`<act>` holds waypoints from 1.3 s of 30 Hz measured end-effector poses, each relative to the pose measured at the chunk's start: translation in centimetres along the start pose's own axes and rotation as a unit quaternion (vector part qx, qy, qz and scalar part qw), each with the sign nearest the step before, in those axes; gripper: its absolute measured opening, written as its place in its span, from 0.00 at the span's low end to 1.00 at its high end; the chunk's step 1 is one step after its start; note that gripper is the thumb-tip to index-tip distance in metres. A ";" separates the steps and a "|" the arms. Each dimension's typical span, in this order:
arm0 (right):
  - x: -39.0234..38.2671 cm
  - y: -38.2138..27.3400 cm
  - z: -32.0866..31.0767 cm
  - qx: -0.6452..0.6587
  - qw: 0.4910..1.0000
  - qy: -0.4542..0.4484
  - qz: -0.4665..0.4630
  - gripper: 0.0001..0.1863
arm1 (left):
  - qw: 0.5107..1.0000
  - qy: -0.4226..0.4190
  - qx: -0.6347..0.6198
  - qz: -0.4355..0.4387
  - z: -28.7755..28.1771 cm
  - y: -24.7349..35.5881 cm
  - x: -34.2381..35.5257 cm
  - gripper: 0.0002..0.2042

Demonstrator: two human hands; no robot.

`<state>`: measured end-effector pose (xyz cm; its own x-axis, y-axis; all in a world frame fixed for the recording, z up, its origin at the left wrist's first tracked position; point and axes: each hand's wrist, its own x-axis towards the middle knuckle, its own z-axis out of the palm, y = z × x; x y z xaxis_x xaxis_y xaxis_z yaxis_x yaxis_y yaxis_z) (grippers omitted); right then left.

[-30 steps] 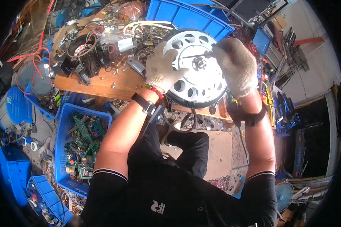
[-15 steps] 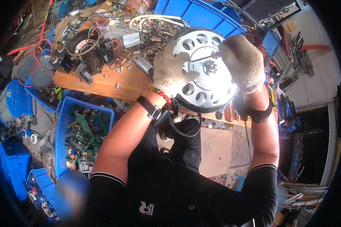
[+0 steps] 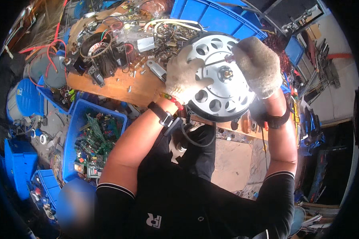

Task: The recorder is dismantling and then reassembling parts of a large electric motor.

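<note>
left hand (image 3: 184,73): off-white knit glove, thumb and fingers spread, laid on the left side of the silver round metal wheel with a ring of holes and a black rim (image 3: 217,89)

right hand (image 3: 259,67): same kind of glove, fingers curled in a grip on the purplish handle end of a thin dark straight rod (image 3: 217,61), held at the far right of the wheel; rod lies across the face, pointing left, far side of the bright metal centre axle (image 3: 226,74); can't tell if its tip touches

wheel sits at the near edge of the brown wooden bench (image 3: 103,84), holed face up, between the two hands; grey cable (image 3: 192,140) loops down on its near side, over the black trousers (image 3: 197,159)

left of the left hand: grey elongated metal part (image 3: 156,70), loose silver screw (image 3: 129,89), then a black motor housing with coil windings (image 3: 103,63) further left

far side: blue plastic crate (image 3: 215,16), curved cream tubing (image 3: 173,21) just left of it

near left, below bench: blue plastic basket (image 3: 66,153) full of green circuit boards (image 3: 95,139)
</note>
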<state>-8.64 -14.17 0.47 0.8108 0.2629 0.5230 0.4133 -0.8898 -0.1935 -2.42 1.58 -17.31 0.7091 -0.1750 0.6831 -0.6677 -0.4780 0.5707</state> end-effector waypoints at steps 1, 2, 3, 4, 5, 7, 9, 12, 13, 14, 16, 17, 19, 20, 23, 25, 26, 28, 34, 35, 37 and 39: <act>0.0 0.0 0.0 0.003 1.000 0.004 0.012 0.09 | 1.000 0.019 0.013 0.015 0.0 -0.1 0.0 0.23; 0.0 0.0 0.0 0.002 1.000 0.002 0.005 0.09 | 1.000 0.026 0.013 0.011 0.1 -0.1 -0.2 0.23; 0.0 0.1 0.0 0.007 1.000 -0.006 0.007 0.09 | 1.000 -0.007 0.003 -0.007 -0.5 0.3 0.0 0.25; 0.0 0.1 0.1 0.011 1.000 -0.013 0.009 0.09 | 0.999 -0.039 -0.007 -0.025 -0.9 0.5 0.1 0.26; 0.0 0.1 0.2 0.009 1.000 -0.015 0.003 0.09 | 0.999 -0.033 -0.007 -0.027 -1.0 0.5 0.0 0.26; 0.2 -0.1 0.0 -0.014 0.999 -0.033 0.007 0.11 | 0.998 -0.044 -0.005 -0.043 -1.1 0.6 -0.1 0.26; 0.7 -0.2 0.2 -0.012 0.999 -0.036 0.008 0.13 | 0.999 -0.037 -0.003 -0.038 -1.1 0.5 -0.2 0.26; 1.5 -0.8 0.2 -0.034 0.999 -0.033 0.025 0.16 | 0.999 -0.027 0.003 -0.034 -0.9 0.5 -0.5 0.27; 1.6 -1.1 0.1 -0.060 0.997 -0.028 0.041 0.17 | 0.999 -0.023 0.004 -0.036 -0.9 0.6 -0.6 0.27; 1.6 -1.1 0.0 -0.039 0.998 -0.032 0.042 0.18 | 0.999 -0.021 0.003 -0.035 -0.8 0.7 -0.6 0.27; 1.9 -1.5 0.1 -0.062 0.997 -0.035 0.042 0.18 | 0.999 -0.030 0.015 -0.039 -0.8 0.8 -0.6 0.26; 2.0 -1.7 0.2 -0.084 0.995 -0.038 0.044 0.18 | 0.999 -0.030 0.015 -0.039 -0.9 0.7 -0.6 0.26; 1.8 -1.6 0.5 -0.080 0.996 -0.039 0.015 0.17 | 0.999 -0.032 -0.001 -0.044 -0.9 0.7 -0.7 0.25; 1.7 -1.6 0.5 -0.073 0.996 -0.042 -0.015 0.16 | 0.999 -0.033 -0.004 -0.043 -0.8 0.6 -0.7 0.25; 1.7 -1.7 0.1 -0.127 0.976 -0.062 -0.166 0.14 | 0.999 -0.028 -0.005 -0.026 -0.6 0.4 -0.8 0.25; 2.0 -1.8 -0.1 -0.140 0.966 -0.080 -0.201 0.11 | 0.999 -0.016 0.029 -0.015 -0.6 0.6 -1.0 0.24; 2.3 -2.0 -0.3 -0.154 0.953 -0.094 -0.243 0.10 | 0.999 -0.014 0.027 -0.018 -0.6 0.5 -1.1 0.24; 2.7 -2.2 -0.2 -0.169 0.938 -0.110 -0.284 0.10 | 0.999 0.007 0.040 0.007 -0.4 0.2 -1.2 0.24; 3.0 -1.1 0.8 -0.152 0.938 -0.161 -0.267 0.12 | 1.000 0.015 0.000 0.015 -0.3 -0.2 -1.1 0.25; 3.0 -0.9 0.7 -0.176 0.943 -0.119 -0.254 0.12 | 1.000 0.015 -0.002 0.014 -0.1 -0.2 -1.1 0.25; 3.0 -1.0 0.3 -0.200 0.947 -0.078 -0.240 0.13 | 1.000 0.022 -0.006 0.015 -0.3 -0.2 -1.1 0.24; 2.7 -1.5 -1.1 -0.112 0.986 -0.064 -0.108 0.15 | 1.000 0.006 -0.015 0.002 -0.6 -0.1 -1.0 0.23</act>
<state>-7.55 -12.54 3.05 0.7658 0.4876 0.4193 0.4918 -0.8641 0.1069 -3.22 2.30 -17.76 0.7037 -0.1673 0.6905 -0.6774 -0.4513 0.5809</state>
